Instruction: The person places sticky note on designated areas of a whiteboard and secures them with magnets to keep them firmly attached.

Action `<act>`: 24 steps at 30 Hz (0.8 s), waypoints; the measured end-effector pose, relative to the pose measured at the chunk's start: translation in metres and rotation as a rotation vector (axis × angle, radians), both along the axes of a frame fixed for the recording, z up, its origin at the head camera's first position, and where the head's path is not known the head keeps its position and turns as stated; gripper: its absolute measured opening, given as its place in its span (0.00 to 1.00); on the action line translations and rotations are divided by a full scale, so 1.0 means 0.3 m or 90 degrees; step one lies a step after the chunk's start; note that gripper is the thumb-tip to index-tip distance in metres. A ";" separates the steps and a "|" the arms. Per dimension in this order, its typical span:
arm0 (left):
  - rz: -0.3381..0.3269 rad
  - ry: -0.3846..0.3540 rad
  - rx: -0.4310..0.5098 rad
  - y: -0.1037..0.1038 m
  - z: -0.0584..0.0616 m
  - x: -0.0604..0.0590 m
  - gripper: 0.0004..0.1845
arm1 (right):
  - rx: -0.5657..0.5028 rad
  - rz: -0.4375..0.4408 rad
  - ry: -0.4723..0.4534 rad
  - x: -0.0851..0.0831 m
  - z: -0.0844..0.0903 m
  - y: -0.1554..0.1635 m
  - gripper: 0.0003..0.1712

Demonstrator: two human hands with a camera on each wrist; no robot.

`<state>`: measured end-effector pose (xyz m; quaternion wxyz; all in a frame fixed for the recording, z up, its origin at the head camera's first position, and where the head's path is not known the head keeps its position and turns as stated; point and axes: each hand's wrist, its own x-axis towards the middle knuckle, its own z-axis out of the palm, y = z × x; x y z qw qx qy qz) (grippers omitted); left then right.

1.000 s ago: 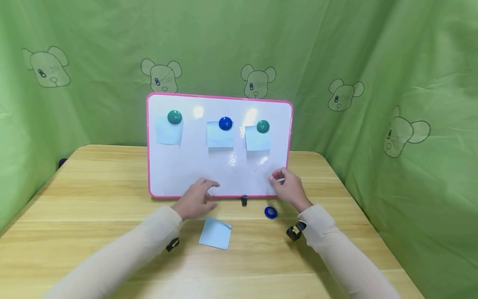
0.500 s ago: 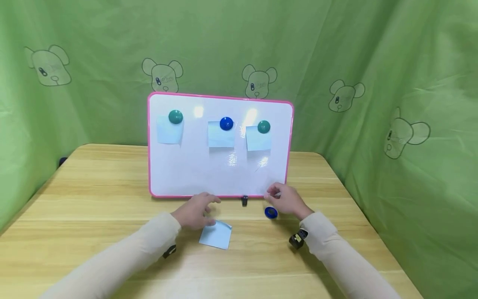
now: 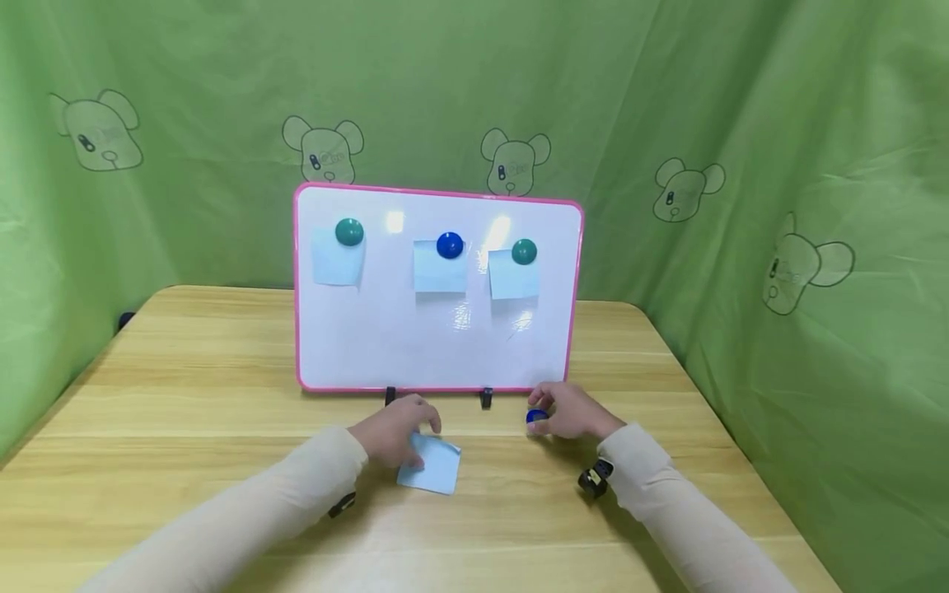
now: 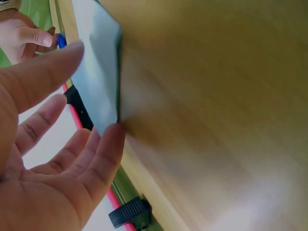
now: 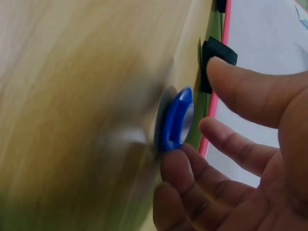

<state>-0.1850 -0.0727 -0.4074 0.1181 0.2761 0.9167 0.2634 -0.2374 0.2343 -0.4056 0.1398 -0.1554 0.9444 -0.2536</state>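
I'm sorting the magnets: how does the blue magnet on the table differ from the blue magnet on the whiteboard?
The blue round magnet on the wooden table lies flat by the right hand, whose fingertips touch it; the blue round magnet on the pink-framed whiteboard sits upright with no hand near. The table one pins nothing; the board one pins a pale blue paper note. Both are blue and round.

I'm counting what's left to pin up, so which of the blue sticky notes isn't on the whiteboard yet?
The sticky note lying flat on the table, under the left hand's fingertips. The other three hang on the whiteboard under round magnets.
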 end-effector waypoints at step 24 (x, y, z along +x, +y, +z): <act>-0.001 0.040 -0.013 0.003 -0.028 0.004 0.22 | 0.022 -0.003 0.023 0.002 -0.022 0.013 0.11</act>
